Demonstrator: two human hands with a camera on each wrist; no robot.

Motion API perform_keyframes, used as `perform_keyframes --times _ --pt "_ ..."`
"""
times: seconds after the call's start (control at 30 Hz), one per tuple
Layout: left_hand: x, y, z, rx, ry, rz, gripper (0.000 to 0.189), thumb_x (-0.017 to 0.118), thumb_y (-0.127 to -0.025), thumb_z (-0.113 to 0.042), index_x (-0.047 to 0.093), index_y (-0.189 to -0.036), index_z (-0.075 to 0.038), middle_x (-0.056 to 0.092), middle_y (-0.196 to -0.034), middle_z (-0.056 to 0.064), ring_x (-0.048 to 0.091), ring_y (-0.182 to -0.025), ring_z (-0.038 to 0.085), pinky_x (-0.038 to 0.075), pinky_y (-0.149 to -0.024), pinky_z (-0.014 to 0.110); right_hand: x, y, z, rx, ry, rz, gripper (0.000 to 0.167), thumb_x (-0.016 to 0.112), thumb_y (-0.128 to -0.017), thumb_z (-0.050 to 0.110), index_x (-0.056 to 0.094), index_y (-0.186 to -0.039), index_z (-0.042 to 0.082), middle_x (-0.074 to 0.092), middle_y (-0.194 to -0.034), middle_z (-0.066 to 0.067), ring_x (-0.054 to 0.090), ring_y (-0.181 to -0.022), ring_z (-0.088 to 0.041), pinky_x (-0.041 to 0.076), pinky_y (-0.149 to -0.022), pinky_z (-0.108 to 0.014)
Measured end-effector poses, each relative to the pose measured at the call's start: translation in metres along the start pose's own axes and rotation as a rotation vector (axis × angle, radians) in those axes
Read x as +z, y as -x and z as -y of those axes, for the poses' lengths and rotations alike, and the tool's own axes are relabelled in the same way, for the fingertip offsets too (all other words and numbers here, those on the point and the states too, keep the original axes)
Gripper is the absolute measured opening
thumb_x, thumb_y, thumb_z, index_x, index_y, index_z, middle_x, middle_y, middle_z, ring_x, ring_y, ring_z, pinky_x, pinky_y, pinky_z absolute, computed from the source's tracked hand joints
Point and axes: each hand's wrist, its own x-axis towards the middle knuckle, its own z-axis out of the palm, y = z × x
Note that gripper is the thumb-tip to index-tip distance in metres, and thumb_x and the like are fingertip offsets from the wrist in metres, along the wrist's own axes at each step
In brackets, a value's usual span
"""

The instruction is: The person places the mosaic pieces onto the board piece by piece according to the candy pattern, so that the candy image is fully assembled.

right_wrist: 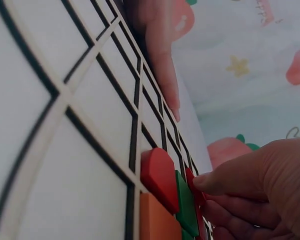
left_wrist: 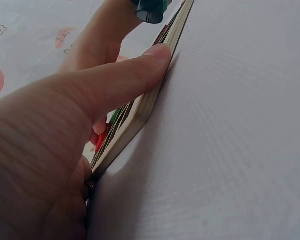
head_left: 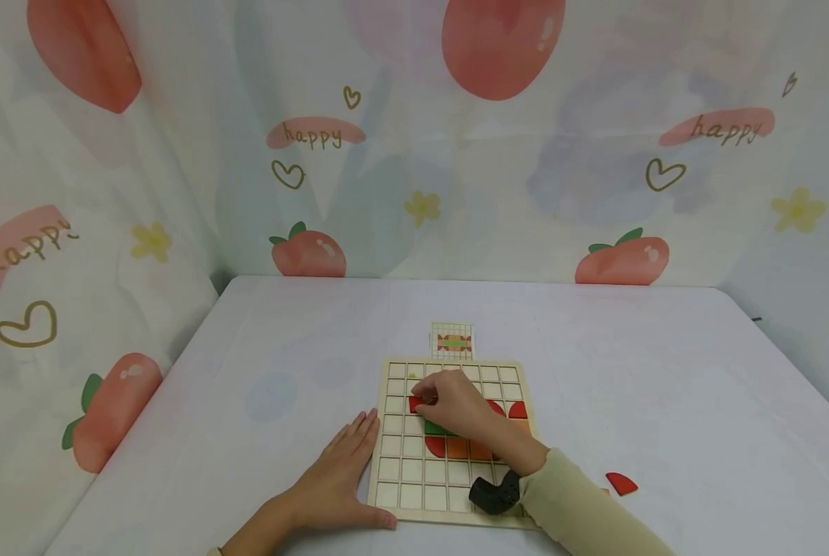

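A wooden grid board (head_left: 411, 496) lies on the table with coloured pieces in some of its cells. My right hand (head_left: 458, 405) reaches over its upper middle and pinches a red puzzle piece (head_left: 414, 404) between thumb and fingers, low at a cell. Just below are a green piece (head_left: 434, 428), a red rounded piece (head_left: 435, 446) and orange pieces (head_left: 458, 448); the right hand and forearm hide part of the pattern. Along the board's left edge rests my left hand (head_left: 338, 475), fingers extended; its thumb (left_wrist: 140, 70) touches the front edge.
A pattern card (head_left: 452, 341) lies against the board's far edge. To the right of the board is a loose red quarter-round piece (head_left: 621, 484), near the right sleeve (head_left: 581, 502). A black wrist device (head_left: 495, 494) hangs over the board's front. Printed cloth hangs behind the table.
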Motion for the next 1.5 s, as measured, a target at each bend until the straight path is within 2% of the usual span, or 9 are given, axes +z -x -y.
perform_keyframes --times 0.33,0.67,0.9,1.17,1.33,1.5 --pt "0.001 0.000 0.000 -0.001 -0.007 -0.003 0.122 0.054 -0.064 -0.080 0.007 -0.147 -0.004 0.002 -0.154 0.005 -0.002 -0.138 0.018 0.006 -0.110 0.040 0.003 -0.002 0.005 0.044 0.038 -0.008 0.014 0.069 -0.078 0.004 0.071 -0.092 0.001 0.068 -0.085 -0.005 0.061 -0.073 -0.012 0.052 -0.065 -0.026" --pt "-0.001 0.000 -0.001 0.001 -0.013 0.002 0.121 0.054 -0.065 -0.079 0.009 -0.147 -0.003 0.003 -0.154 0.006 -0.001 -0.139 0.021 0.008 -0.109 0.043 0.005 -0.002 0.007 0.035 0.074 -0.015 0.013 0.070 -0.078 0.003 0.071 -0.091 0.000 0.067 -0.084 -0.006 0.060 -0.074 -0.013 0.050 -0.063 -0.025" --pt "-0.002 0.000 -0.001 -0.004 -0.017 0.004 0.121 0.054 -0.065 -0.079 0.009 -0.147 -0.003 0.003 -0.153 0.007 -0.001 -0.139 0.021 0.007 -0.110 0.042 0.003 -0.001 0.008 0.039 0.039 -0.009 0.015 0.071 -0.078 0.005 0.070 -0.091 0.000 0.066 -0.084 -0.005 0.059 -0.073 -0.013 0.050 -0.064 -0.026" --pt "-0.001 0.000 -0.002 -0.010 -0.018 0.003 0.122 0.053 -0.064 -0.080 0.008 -0.147 -0.003 0.003 -0.153 0.007 -0.001 -0.139 0.021 0.008 -0.109 0.043 -0.010 0.012 0.006 0.114 -0.038 -0.021 0.015 0.071 -0.079 0.007 0.070 -0.094 0.003 0.067 -0.089 -0.003 0.060 -0.078 -0.014 0.051 -0.068 -0.028" --pt "0.000 0.000 -0.002 -0.012 -0.022 -0.005 0.122 0.053 -0.064 -0.080 0.009 -0.147 -0.003 0.004 -0.153 0.006 0.000 -0.139 0.021 0.008 -0.109 0.043 -0.016 0.023 0.004 0.133 -0.027 -0.027 0.011 0.070 -0.079 0.007 0.071 -0.091 0.007 0.067 -0.088 0.001 0.060 -0.084 -0.015 0.051 -0.074 -0.032" --pt "-0.001 0.000 -0.002 -0.017 -0.009 0.002 0.122 0.054 -0.063 -0.080 0.008 -0.147 -0.003 0.004 -0.153 0.006 0.000 -0.139 0.021 0.009 -0.109 0.044 -0.022 0.035 0.000 0.114 0.006 -0.040 0.011 0.071 -0.079 0.007 0.072 -0.090 0.008 0.067 -0.088 0.002 0.061 -0.084 -0.015 0.051 -0.073 -0.032"
